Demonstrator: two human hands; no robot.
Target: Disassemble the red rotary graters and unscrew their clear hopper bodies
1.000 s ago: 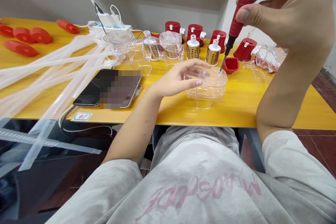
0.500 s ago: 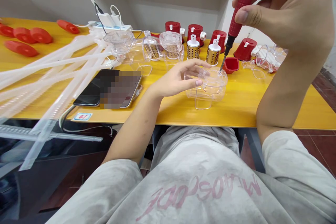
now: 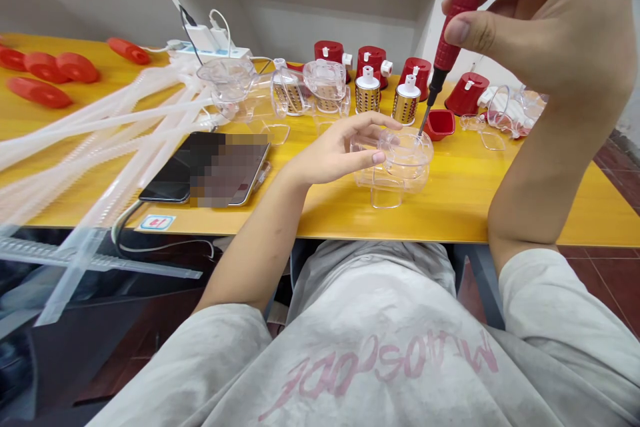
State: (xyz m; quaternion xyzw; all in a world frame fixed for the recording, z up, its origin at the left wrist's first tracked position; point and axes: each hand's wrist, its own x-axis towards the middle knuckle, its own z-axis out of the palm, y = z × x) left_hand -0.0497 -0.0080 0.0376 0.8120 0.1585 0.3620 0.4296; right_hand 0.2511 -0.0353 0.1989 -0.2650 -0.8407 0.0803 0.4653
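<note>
My right hand (image 3: 540,20), raised at the upper right, grips a screwdriver (image 3: 453,37) with a red handle and black cap between thumb and fingers. The screwdriver slants down, and its tip reaches into the round top of a clear plastic housing (image 3: 407,155) on the table. My left hand (image 3: 340,150) is closed around the left side of this housing, thumb in front and fingers behind. Whatever the tip touches is too small to make out. Just behind the housing lies a small red square cup (image 3: 441,125).
Red bases (image 3: 373,63) and metal grater drums (image 3: 368,92) stand along the back. More clear housings (image 3: 327,80) sit left of them. A phone (image 3: 173,170), long clear plastic strips (image 3: 115,120) and red oval parts (image 3: 77,67) occupy the yellow table's (image 3: 450,213) left side.
Both hands, the screwdriver and the housing hold nearly the same position. At the lower left, the end of one clear strip has shifted slightly right and down.
</note>
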